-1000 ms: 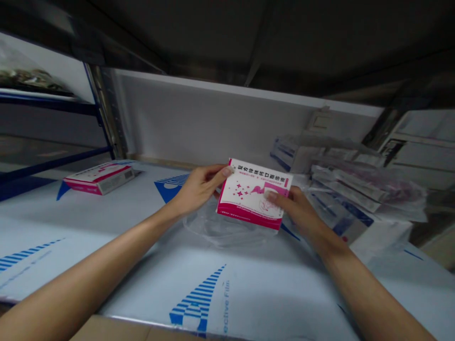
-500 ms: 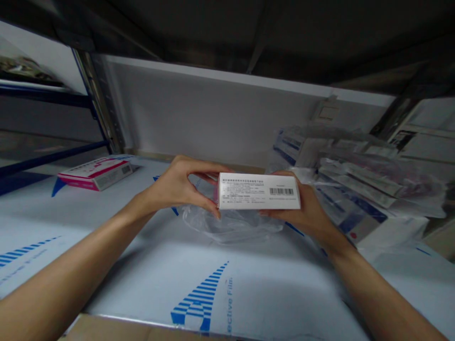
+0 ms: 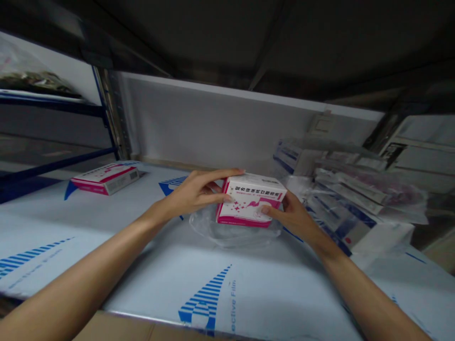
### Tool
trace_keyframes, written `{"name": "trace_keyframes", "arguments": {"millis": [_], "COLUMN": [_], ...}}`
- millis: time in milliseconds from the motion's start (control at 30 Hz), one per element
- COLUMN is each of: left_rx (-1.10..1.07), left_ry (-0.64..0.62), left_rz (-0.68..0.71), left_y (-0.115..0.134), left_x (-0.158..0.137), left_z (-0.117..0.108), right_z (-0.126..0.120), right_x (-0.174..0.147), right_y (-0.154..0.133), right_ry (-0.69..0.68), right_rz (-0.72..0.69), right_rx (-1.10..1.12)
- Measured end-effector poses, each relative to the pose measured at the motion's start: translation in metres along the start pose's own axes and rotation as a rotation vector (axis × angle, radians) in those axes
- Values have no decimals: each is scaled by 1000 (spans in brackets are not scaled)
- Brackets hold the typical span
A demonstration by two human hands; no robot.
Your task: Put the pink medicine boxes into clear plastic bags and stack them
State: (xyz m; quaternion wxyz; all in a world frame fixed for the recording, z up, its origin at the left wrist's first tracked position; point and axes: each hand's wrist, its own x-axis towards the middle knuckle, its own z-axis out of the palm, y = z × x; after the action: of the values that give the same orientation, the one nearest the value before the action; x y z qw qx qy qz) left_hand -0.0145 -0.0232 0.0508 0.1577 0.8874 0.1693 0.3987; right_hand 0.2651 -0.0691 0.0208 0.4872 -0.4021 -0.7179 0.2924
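Note:
A pink and white medicine box [image 3: 249, 203] is held between my two hands, its printed front tilted up toward me. My left hand [image 3: 195, 192] grips its left end, with the thumb on the front face and fingers along the top edge. My right hand [image 3: 293, 215] holds the right end, thumb on the front; its other fingers are hidden behind the box. Beneath the box a crumpled clear plastic bag [image 3: 231, 239] lies on the film-covered shelf [image 3: 284, 284].
Another pink and white box [image 3: 106, 179] lies on the shelf at the left. To the right are several plastic-wrapped white and blue boxes [image 3: 348, 213]. A dark shelf [image 3: 213, 42] hangs overhead, and a cardboard box [image 3: 121, 327] shows below the front edge.
The held box has turned in my hands: its white barcode side faced me before, and now the pink and white front shows. My left hand has closed further onto it. The view shifted slightly.

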Motion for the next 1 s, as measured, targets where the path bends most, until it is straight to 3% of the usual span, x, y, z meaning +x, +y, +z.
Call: {"name": "trace_keyframes", "arguments": {"millis": [333, 633, 867, 1000], "left_rx": [-348, -402, -508, -306], "left_ry": [-142, -275, -228, -182], "left_rz": [-269, -400, -422, -375], "left_y": [-7, -37, -40, -41], "left_x": [1, -10, -9, -10], "left_z": [11, 34, 35, 35], "right_z": [-3, -13, -9, -5], "right_x": [2, 2, 2, 3], "right_y": [4, 30, 27, 29], "right_ry": [-79, -275, -165, -123], "right_rz": [141, 393, 260, 189], "right_rx": [-36, -150, -222, -318]}}
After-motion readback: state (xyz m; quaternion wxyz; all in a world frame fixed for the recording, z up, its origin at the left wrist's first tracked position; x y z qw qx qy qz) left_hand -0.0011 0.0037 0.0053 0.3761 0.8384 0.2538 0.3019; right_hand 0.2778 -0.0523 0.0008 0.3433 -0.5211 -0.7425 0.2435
